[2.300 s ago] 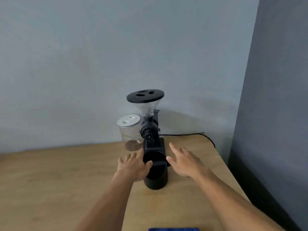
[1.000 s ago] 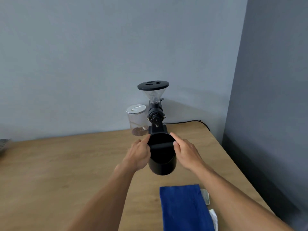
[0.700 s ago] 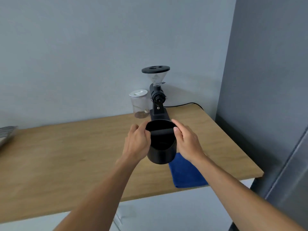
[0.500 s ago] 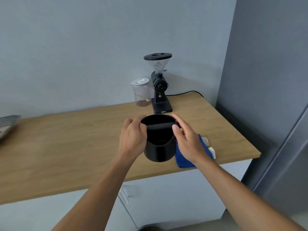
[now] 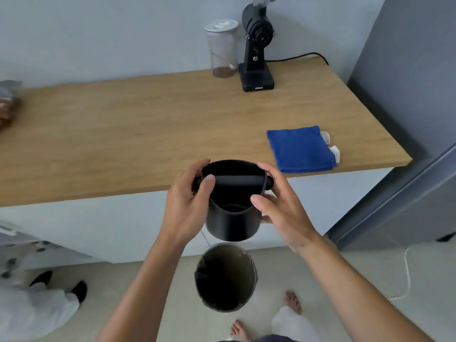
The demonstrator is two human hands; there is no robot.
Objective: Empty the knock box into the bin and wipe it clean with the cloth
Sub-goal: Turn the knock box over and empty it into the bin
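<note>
The black knock box [image 5: 233,219], a round tub with a bar across its mouth, hangs upright in the air in front of the counter edge. My left hand [image 5: 186,206] grips its left side with the thumb on the bar. My right hand [image 5: 282,209] holds its right side. Directly below stands the round bin [image 5: 225,277] on the floor, open and dark inside. A folded blue cloth [image 5: 299,149] lies on the wooden counter [image 5: 123,134] to the right, near the front edge.
A black coffee grinder [image 5: 256,58] and a clear lidded jar [image 5: 222,51] stand at the back of the counter by the wall. A grey cabinet [image 5: 407,95] rises on the right. My bare feet [image 5: 292,302] are beside the bin. White bags [image 5: 32,307] lie on the floor, left.
Both hands took hold of the knock box by the grinder, lifted it and drew it back past the counter edge. It now hangs over the bin, which has come into view.
</note>
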